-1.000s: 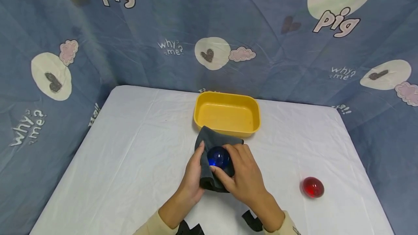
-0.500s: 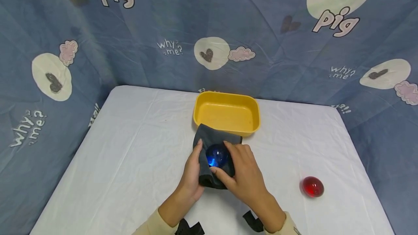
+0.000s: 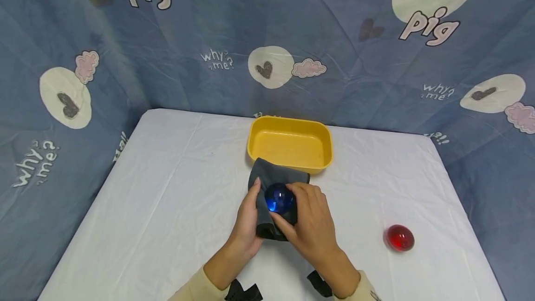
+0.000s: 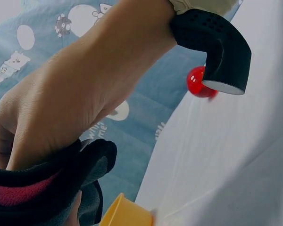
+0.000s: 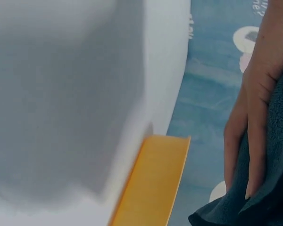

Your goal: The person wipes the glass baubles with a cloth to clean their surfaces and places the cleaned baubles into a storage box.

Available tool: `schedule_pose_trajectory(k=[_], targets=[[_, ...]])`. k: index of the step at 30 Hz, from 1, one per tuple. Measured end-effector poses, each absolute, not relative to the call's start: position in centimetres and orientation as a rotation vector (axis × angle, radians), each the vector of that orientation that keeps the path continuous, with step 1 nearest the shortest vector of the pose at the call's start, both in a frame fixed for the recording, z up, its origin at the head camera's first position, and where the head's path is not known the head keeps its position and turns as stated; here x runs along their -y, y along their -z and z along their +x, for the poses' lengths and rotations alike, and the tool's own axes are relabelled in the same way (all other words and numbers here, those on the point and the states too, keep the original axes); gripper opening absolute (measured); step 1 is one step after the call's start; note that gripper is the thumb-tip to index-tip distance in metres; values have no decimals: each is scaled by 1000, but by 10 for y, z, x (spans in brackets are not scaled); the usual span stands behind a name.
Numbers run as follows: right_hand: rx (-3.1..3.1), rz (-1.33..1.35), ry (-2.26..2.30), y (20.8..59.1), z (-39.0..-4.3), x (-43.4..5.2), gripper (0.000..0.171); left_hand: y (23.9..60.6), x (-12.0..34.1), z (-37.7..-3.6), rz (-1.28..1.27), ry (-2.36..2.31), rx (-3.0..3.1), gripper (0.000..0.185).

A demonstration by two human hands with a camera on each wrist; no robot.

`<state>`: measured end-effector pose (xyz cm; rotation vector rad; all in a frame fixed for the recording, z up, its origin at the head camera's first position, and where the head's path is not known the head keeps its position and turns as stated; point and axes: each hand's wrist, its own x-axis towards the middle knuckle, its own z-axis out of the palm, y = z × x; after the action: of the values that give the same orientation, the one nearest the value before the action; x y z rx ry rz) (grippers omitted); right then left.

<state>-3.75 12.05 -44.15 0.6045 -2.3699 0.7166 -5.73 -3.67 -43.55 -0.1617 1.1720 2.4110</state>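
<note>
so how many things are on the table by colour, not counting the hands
blue: 1, the blue ball
red: 1, the red ball
yellow: 1, the yellow tub
dark grey: 1, the cloth under the blue ball
total: 4

Cream sleeves (image 3: 196,286), seemingly black wrist straps (image 3: 244,291), bare hands.
</note>
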Motion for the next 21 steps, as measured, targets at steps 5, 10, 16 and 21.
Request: schedule_pose_trajectory(k=[5, 10, 16, 21], targets=[[2371, 580, -814, 441, -38, -119, 60, 436, 37, -57, -171, -2417, -1181, 64], [2370, 531, -948, 442, -38, -118, 58, 434, 38, -57, -178, -2412, -1196, 68], [2394, 496, -1037, 442, -39, -117, 53, 433, 39, -56, -181, -2392, -1206, 71], [2453, 534, -926, 441, -39, -119, 64, 434, 38, -58, -159, -2414, -1189, 68]])
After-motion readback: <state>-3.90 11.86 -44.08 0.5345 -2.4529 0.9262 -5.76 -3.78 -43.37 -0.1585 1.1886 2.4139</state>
